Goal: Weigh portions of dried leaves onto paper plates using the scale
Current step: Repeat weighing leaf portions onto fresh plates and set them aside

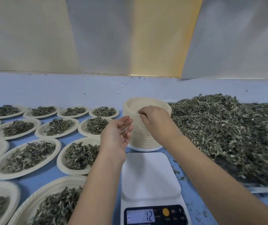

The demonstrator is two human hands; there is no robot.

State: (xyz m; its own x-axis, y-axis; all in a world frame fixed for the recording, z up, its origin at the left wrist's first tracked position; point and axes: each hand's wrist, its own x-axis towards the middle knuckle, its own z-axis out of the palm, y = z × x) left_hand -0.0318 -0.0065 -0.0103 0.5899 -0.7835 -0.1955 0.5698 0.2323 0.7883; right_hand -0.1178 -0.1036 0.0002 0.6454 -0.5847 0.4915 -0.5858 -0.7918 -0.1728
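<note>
— Where are the hands?

— Both are up at the stack [143, 135] of paper plates, which stands on the blue tabletop [97, 91] just beyond the scale [149, 174]. The right hand [154, 119] is on top of it, with its fingers [142, 113] curled together and pinching at the near rim of the topmost plate.

— And the left?

— The left hand [115, 135] is just beside the stack's left side, palm turned toward it, with its fingers [126, 122] apart and loosely straight. It holds nothing. I can't tell whether it touches the plates.

— Anything on the scale?

— The white platform is bare. The display [140, 215] at the near edge is lit. It reads 12, with a dash at the left, though it is a bit blurred.

— Where are the leaves?

— The loose leaf pile [227, 130] is to the right, running from the stack toward the near right and heaped on a tray whose metal edge [267, 190] shows at the near side. A few crumbs lie between the pile and the scale.

— And the portions?

— The filled plates [60, 159] cover the left of the tabletop in rows from far to near, each with a small heap of leaves in its middle. The nearest ones are blurred at the corner.
</note>
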